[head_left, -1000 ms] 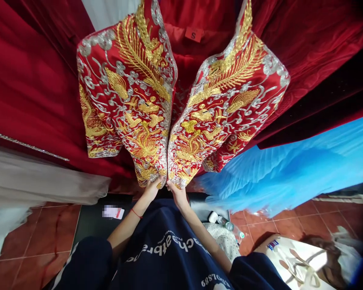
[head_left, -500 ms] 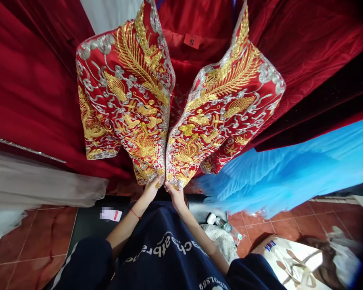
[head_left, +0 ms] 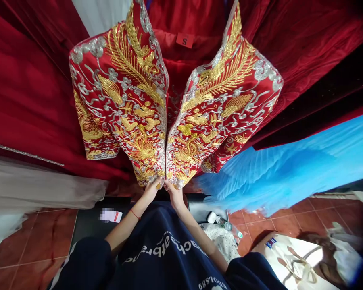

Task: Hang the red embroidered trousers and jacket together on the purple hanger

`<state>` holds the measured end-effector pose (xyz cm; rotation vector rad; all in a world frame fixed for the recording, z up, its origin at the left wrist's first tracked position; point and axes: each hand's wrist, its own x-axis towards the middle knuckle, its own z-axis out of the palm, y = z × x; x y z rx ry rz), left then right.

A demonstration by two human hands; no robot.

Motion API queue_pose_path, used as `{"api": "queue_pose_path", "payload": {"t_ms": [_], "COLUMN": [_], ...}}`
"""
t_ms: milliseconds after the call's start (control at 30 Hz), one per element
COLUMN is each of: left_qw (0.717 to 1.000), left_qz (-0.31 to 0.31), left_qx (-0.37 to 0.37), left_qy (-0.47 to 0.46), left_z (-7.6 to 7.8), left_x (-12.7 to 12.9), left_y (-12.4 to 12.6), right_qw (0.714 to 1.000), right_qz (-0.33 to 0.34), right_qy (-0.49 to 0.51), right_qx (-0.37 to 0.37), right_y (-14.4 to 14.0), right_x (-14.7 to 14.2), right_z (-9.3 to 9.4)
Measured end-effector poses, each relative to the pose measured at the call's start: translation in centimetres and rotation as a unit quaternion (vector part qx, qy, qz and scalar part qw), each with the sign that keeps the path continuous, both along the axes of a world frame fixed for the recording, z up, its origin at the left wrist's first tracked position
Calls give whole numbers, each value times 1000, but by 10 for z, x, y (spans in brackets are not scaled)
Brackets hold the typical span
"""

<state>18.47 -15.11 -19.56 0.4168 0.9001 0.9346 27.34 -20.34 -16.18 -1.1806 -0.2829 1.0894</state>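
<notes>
Pinching the hem at the front opening of a red embroidered jacket, the person's left hand and right hand sit just beside each other, one at each lower front corner. The thumbs press from the near side; the fingers behind the cloth are largely hidden. The jacket spreads forward of and above both hands, against deep red cloth, its collar reaching the top of the view. Its opening, the line between the hands, runs away from the person, narrow at the hem and widening into a V at the neck. Neither hand is clearly nearer: the left has the left panel, the right has the right. Whether the panel edges touch at the hem cannot be told.

Counted: one jacket, with two front panels, two sleeves and one label marked S; one red cord on the left wrist; one card near the left edge of a black bench; one blue ruffled fabric at the right; one cream bag over the tiled floor. The small bottles past the right forearm are too crowded to count surely.
</notes>
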Motion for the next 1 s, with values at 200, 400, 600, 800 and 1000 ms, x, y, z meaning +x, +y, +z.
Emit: {"api": "queue_pose_path", "payload": {"t_ms": [200,400,600,800,1000], "left_qw": [1000,999,995,993,991], "left_qz": [-13,2,-10,-28,-56], "left_qx": [10,34,60,62,50], "left_qy": [18,43,78,101,112], "left_z": [-2,-3,1,0,-5], "left_x": [3,5,1,-5,-20], "left_y": [-4,-6,-10,-13,-19], "right_qw": [1000,999,997,997,993], "right_qz": [-7,-41,-62,-67,33], "right_qy": [6,23,32,-34,-48], "right_qx": [2,11,17,-33,-100], "right_y": [-1,2,2,1,-22], "right_x": [0,-3,-6,-12,-10], "right_z": [7,6,4,-3,-14]}}
